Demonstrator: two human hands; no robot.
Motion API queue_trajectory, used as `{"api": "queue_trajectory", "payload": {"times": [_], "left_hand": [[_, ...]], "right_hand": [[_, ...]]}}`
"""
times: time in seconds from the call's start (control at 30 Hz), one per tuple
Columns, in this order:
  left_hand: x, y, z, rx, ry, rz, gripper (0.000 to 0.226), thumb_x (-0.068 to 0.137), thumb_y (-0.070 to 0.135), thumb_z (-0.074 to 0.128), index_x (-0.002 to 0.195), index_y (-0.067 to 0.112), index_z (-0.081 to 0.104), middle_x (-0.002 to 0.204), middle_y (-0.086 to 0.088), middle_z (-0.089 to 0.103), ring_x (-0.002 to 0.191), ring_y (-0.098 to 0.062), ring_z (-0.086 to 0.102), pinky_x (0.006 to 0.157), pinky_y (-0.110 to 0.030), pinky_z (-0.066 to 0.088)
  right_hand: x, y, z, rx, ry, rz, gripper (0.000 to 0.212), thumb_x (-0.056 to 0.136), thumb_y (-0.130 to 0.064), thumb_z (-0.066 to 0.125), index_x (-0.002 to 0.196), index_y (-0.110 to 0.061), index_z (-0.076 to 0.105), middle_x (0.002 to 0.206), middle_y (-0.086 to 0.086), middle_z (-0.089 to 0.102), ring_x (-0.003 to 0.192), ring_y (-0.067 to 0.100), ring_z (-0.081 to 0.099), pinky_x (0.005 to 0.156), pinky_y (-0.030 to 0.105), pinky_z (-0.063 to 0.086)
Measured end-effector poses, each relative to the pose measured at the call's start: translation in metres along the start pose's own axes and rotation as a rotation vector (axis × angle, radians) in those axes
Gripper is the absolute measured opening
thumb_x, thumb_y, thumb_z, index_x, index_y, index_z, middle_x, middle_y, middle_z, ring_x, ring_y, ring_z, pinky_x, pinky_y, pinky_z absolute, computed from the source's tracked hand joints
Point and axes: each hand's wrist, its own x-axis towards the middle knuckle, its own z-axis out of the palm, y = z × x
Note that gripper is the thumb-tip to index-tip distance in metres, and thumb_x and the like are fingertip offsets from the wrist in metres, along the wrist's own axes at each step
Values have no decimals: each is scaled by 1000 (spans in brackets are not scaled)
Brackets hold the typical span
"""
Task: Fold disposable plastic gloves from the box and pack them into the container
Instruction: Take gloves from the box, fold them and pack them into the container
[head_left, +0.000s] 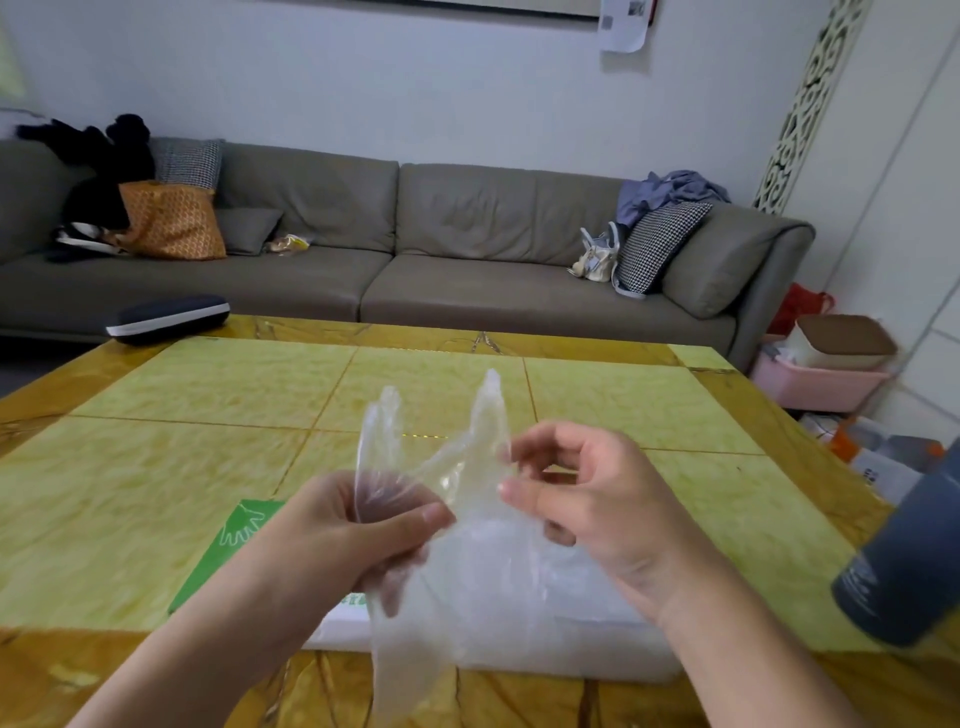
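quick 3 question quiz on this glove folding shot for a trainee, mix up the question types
1. True or false: the clear plastic glove lies flat on the table, untouched.
2. Which hand grips the glove near its middle, thumb on top? A) left hand B) right hand C) neither
3. Fill in: the green-and-white glove box lies on the table, partly hidden behind the ____ forearm.

Key
1. False: both hands hold it up above the table, its fingers pointing upward.
2. A: the right hand only pinches the glove's edge at its fingertips.
3. left
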Motion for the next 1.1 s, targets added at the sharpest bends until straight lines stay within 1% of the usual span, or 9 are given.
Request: {"api": "queue_trajectory", "payload": {"times": [0.13, 0.2, 0.27, 0.33, 0.4, 0.53, 0.7, 0.87, 1.1], "left_hand": [[-2, 2, 3, -6, 52, 68, 17, 86, 24, 76, 85, 7, 77, 65, -12, 61, 52, -24, 52, 57, -31, 48], [-1, 1, 6, -38, 129, 100, 22, 83, 28, 77, 87, 7, 78, 65, -14, 62, 55, -26, 54, 67, -37, 48], [-1, 1, 11, -80, 189, 146, 21, 83, 27, 77, 84, 6, 78, 63, -18, 63, 56, -28, 56, 74, -41, 49], [-1, 2, 15, -98, 233, 191, 19, 83, 24, 77, 85, 6, 79, 65, -19, 65, 53, -26, 57, 69, -35, 49], [-2, 2, 17, -67, 261, 226, 19, 82, 25, 76, 85, 6, 79, 64, -18, 67, 51, -26, 58, 62, -29, 51], [-2, 2, 19, -31, 254, 248, 17, 79, 24, 77, 85, 8, 79, 68, -21, 67, 48, -27, 59, 52, -25, 51], [-2, 0, 18, 2, 245, 243, 14, 81, 24, 77, 83, 11, 79, 67, -20, 67, 47, -27, 58, 53, -24, 50], [-2, 0, 19, 40, 220, 248, 8, 87, 19, 75, 83, 13, 79, 66, -20, 67, 47, -28, 61, 53, -26, 51], [-2, -1, 20, 66, 206, 238, 9, 89, 16, 74, 81, 15, 78, 65, -19, 67, 48, -29, 61, 52, -22, 48]], "right_hand": [[7, 6, -15, 98, 294, -165, 33, 82, 11, 77, 99, -18, 78, 88, 3, 68, 77, 18, 63, 73, 31, 56], [10, 9, -13, 246, 352, -131, 27, 84, -6, 82, 108, -14, 74, 100, 8, 71, 86, 24, 70, 80, 36, 57], [8, 9, -7, 344, 212, 5, 50, 80, -38, 85, 114, -6, 70, 108, 16, 73, 94, 33, 73, 82, 41, 57], [0, 5, -1, 272, 0, 121, 60, 86, -50, 81, 111, 4, 70, 104, 22, 76, 92, 35, 74, 78, 40, 58], [-7, 0, 6, 170, -23, 111, 45, 94, -32, 77, 101, 11, 69, 93, 24, 76, 79, 35, 75, 65, 34, 58], [-6, 0, 10, 152, 184, -33, 12, 99, -10, 69, 91, -1, 73, 72, 16, 69, 59, 30, 63, 54, 38, 54], [-6, -1, 7, 226, 136, -8, 8, 93, 3, 66, 87, -2, 62, 68, 17, 60, 63, 31, 56, 55, 39, 48], [-3, 1, 8, 272, 190, 13, 26, 96, -13, 69, 79, 3, 56, 73, 16, 50, 68, 34, 51, 60, 44, 41], [-2, 2, 5, 312, 189, -22, 18, 95, -6, 68, 83, 3, 57, 70, 16, 52, 60, 29, 53, 49, 36, 47]]}}
